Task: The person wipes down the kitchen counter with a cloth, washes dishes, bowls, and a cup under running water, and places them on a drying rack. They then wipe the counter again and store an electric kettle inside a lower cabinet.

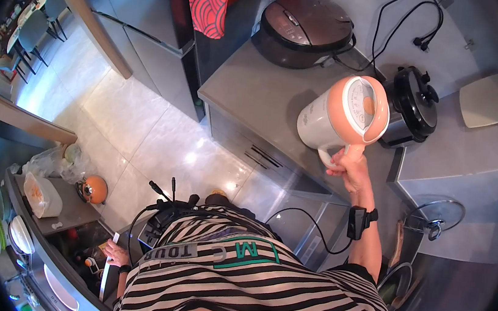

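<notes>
On the grey counter at the right stands an orange-and-white soy milk maker [340, 113] with a rounded lid. My right hand [350, 169] is closed around its handle, and the jug leans slightly in view. Far to the left, my left hand [117, 253] grips the top edge of a pulled-out drawer [105, 277], its fingers hooked over the pale rim. Inside the drawer are dark, jumbled items and a small white-and-orange object [92, 265], too small to name.
A dark rice cooker [303, 29] and a black pressure cooker [413, 106] stand behind the jug, with a black power cord [376, 38]. A glass lid [435, 228] is at the right. On the left counter are a white tub [42, 195] and an orange kettle [94, 189].
</notes>
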`<state>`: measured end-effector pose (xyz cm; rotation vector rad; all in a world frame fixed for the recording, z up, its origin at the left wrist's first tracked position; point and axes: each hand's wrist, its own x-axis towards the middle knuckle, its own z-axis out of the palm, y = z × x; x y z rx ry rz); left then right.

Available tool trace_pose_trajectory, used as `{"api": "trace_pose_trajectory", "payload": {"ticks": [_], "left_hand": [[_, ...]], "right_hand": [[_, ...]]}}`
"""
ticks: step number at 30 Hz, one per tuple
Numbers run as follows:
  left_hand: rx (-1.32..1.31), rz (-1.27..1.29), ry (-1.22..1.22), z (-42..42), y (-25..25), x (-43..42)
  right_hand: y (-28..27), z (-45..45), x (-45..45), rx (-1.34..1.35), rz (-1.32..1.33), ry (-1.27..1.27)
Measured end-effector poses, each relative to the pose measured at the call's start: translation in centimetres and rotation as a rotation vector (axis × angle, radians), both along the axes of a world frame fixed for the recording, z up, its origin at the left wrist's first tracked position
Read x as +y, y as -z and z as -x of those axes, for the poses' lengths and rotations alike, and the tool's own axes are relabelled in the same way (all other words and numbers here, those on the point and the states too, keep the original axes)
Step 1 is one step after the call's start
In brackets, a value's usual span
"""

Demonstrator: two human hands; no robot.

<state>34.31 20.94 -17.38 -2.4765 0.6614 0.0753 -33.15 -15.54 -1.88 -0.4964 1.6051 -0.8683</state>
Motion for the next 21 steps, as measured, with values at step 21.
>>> {"api": "trace_pose_trajectory", "payload": {"ticks": [21], "left_hand": [[0.278,0.088,-0.021,13.4,-6.3,1.8]], "right_hand": [[-4.5,-10.2,-1.3,-0.040,0.085,-0.739]]}}
